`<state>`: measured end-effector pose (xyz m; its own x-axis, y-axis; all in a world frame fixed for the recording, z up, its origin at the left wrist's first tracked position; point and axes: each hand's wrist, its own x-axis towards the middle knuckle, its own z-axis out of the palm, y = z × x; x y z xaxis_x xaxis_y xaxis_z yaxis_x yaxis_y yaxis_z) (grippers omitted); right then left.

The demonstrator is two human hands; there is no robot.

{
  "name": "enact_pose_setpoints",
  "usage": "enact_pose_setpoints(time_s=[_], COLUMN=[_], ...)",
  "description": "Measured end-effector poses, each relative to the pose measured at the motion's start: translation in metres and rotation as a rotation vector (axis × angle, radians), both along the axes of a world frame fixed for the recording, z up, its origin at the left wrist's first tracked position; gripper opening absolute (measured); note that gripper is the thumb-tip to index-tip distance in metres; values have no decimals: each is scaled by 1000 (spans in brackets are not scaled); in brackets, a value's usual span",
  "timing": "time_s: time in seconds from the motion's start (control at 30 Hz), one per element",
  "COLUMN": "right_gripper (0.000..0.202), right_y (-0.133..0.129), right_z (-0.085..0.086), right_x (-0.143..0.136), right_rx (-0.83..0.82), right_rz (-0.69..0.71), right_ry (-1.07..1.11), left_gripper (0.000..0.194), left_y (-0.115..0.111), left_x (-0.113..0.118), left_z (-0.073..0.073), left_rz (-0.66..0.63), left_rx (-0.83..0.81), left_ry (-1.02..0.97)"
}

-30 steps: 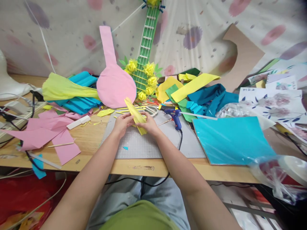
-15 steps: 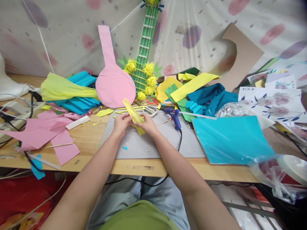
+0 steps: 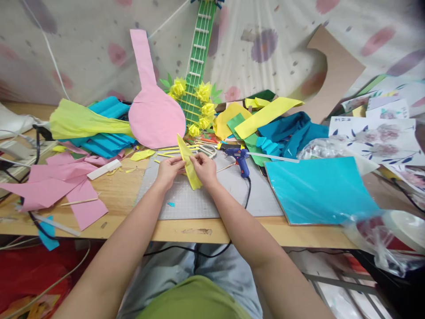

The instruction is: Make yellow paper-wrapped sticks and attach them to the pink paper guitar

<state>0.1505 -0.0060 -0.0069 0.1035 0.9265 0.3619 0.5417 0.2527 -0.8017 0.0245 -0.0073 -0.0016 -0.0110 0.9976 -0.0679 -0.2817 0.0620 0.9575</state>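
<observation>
Between my two hands is a strip of yellow crepe paper (image 3: pixel 190 167), held slanted above the grey cutting mat (image 3: pixel 186 208). My left hand (image 3: pixel 170 172) pinches its left edge. With fingers closed, my right hand (image 3: pixel 205 168) grips its right side. One end of the strip points up and away, the other down toward me. Just right of my hands a blue hot glue gun (image 3: pixel 241 159) lies on the mat with a white glue stick in its back. Beyond my hands stands a pink guitar-shaped cutout (image 3: pixel 157 117).
A green paper guitar with yellow flowers (image 3: pixel 195 84) leans at the back. Pink paper scraps (image 3: pixel 53 179) lie left, near a bundle of yellow-green crepe paper (image 3: pixel 86 122). A turquoise sheet (image 3: pixel 318 190) lies right. The glue gun's black cord (image 3: pixel 249 190) runs over the table's front edge.
The yellow strip has turned more upright and its face is flatter to view. My right hand has shifted its grip upward on it. The camera view has moved slightly.
</observation>
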Motion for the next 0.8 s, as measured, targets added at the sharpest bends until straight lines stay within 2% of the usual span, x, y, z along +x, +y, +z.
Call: enact_pose_setpoints(time_s=[0.27,0.57,0.8], right_gripper=[28,30,29], right_y=[-2,0,0], right_z=[1,2,3], right_x=[-1,-2,-2], right_rx=[62,9,-12], right_rz=[29,8,21], right_ry=[49,56,71], left_gripper=[31,35,32], left_y=[3,-1,1], left_x=[4,6,6], left_z=[-2,5,2], left_rz=[45,113,100], left_rx=[-20,-45,-76], left_ry=[2,-49,-94])
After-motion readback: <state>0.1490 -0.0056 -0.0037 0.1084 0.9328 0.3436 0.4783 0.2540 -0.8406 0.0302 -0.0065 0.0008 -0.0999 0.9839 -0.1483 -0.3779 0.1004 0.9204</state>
